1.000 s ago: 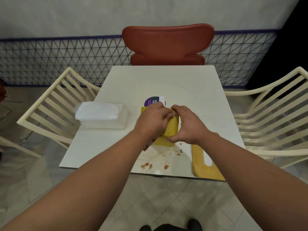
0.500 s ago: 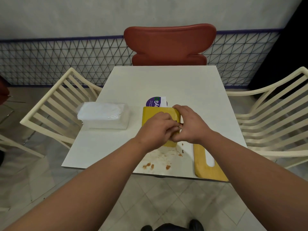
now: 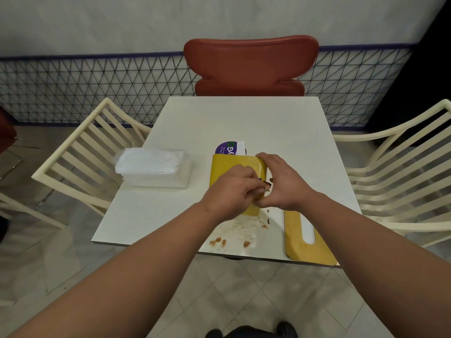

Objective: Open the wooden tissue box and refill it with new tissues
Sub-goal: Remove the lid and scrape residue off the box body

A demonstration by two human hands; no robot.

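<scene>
Over on the left of the table (image 3: 244, 123) sits the new tissue pack (image 3: 153, 168), wrapped in clear plastic. It looks soft and squishy, light too, so I'd grab it by the long sides and not squeeze much or the stack will buckle. Middle of the table is the wooden tissue box (image 3: 231, 164), yellow, stiff-walled, probably not heavy, with a purple label poking out behind it. Left hand (image 3: 231, 193) is curled over the near part of the box, fingertips pinching something small at its right edge; can't tell what. Right hand (image 3: 280, 184) wraps round the box's right side, steadying it. Brown crumbs litter the near edge. Far right lies the slotted lid (image 3: 296, 240), already off, flat and rigid, partly overhanging the table edge.
</scene>
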